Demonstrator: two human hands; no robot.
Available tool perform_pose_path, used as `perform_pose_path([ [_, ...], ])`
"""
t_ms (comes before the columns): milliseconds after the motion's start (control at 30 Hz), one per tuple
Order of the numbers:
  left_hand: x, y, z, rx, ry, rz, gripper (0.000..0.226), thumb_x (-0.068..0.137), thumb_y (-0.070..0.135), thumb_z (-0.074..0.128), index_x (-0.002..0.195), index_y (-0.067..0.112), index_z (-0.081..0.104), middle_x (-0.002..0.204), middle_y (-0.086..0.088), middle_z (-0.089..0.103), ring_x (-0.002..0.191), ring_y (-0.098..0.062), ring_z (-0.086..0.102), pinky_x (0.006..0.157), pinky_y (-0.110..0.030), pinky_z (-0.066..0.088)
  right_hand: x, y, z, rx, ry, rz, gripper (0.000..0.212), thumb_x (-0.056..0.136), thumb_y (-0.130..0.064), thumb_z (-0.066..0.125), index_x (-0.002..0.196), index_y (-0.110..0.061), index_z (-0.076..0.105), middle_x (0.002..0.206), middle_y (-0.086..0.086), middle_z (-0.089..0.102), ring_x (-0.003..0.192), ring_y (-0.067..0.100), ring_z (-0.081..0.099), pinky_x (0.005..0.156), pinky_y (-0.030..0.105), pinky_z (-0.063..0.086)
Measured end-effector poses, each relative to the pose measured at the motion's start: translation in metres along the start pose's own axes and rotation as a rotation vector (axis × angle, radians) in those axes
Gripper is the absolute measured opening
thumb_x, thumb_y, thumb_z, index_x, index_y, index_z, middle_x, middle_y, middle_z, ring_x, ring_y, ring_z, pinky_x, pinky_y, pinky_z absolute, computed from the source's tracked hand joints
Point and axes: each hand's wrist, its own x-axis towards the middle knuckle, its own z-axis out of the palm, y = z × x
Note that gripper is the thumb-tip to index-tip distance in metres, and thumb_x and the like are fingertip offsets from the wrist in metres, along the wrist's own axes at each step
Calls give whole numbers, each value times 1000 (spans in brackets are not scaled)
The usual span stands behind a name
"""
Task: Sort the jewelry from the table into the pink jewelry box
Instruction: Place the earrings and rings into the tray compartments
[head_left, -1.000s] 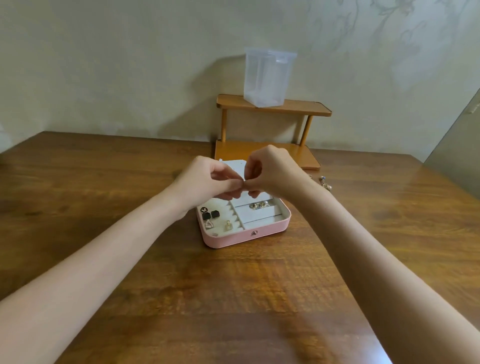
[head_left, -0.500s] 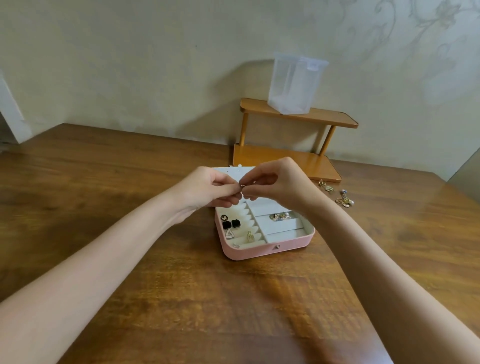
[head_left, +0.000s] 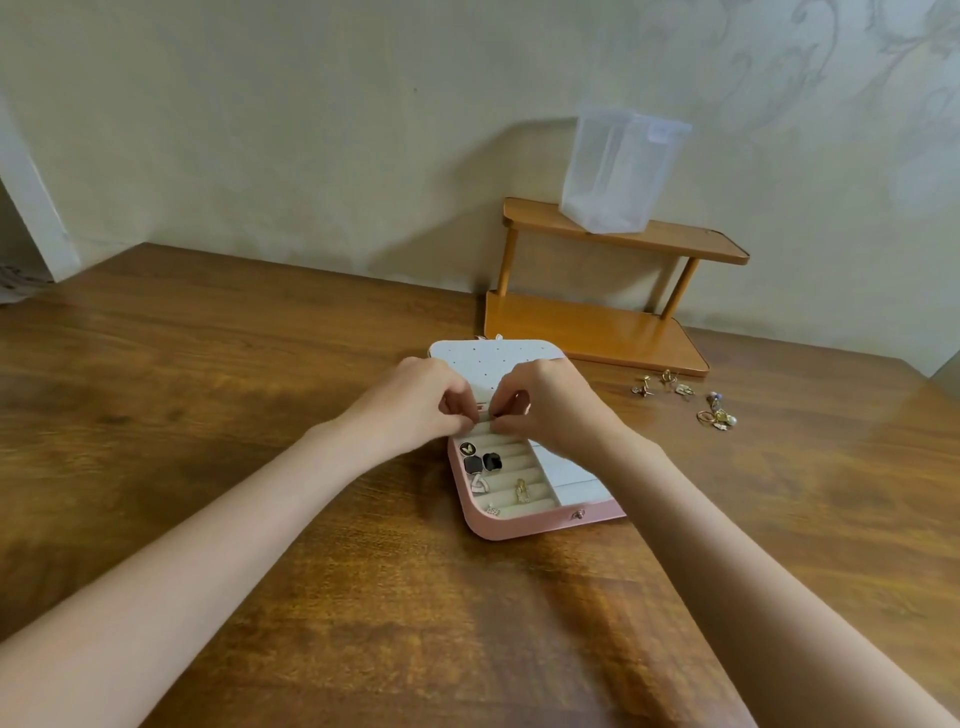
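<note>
Both hands have lowered onto the pink jewelry box (head_left: 524, 527); left hand (head_left: 415, 405) and right hand (head_left: 550, 402) pinch something tiny, hidden, over its cream ridged ring rolls (head_left: 506, 462).

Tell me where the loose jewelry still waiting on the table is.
In the head view, the loose jewelry lies on the table, right of the pink jewelry box, just in front of the wooden shelf.
</note>
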Motion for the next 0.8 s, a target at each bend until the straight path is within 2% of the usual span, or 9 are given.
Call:
perform_pose_path([
  [100,2,1,1,38,2,13,12,83,18,68,93,19,73,77,13,52,68,2,48,56,-11,31,2,0,-1,-26,-18,-14,14,81,-12,70,95,-9,73,94,6,70,78,10,55,77,21,48],
  [233,3,3,0,63,-7,10,13,83,18,67,95,20,73,84,9,55,73,-3,49,56,-12,32,3,2,-4,-4,-64,-9,15,83,-10,67,96,-10,74,97,6,70,84,15,61,83,28,51],
  [367,1,2,1,65,-7,9,13,84,19,66,95,20,73,83,9,53,72,-2,48,55,-12,30,3,1,-1,22,-13,-26,13,81,-6,68,92,-7,74,93,7,71,79,12,61,79,23,51],
  [533,2,4,0,80,-13,18,12,84,18,66,94,19,72,83,9,53,73,-3,49,56,-12,31,3,4,-3,0,-29,0,14,84,-9,65,94,-9,74,92,6,71,82,16,63,79,26,53],
  [600,3,3,0,99,-8,23,11,85,20,65,93,22,72,83,11,54,73,-1,49,57,-13,33,1,8,-10,60,13,47,15,87,-9,62,97,-9,73,88,5,71,76,15,65,75,24,55],
  [700,7,5,1,90,32,33,10,86,21,63,90,24,72,83,13,56,74,-2,50,60,-14,34,-5,26,-28,184,136,115,17,88,-8,59,100,-4,70,83,7,70,62,4,62,64,11,53],
  [800,15,14,4,29,53,55,11,87,19,60,87,21,71,83,13,60,72,1,52,64,-16,38,-12,52,-48,219,257,249,16,90,-5,57,97,-3,70,78,6,67,59,3,60,54,6,48],
])
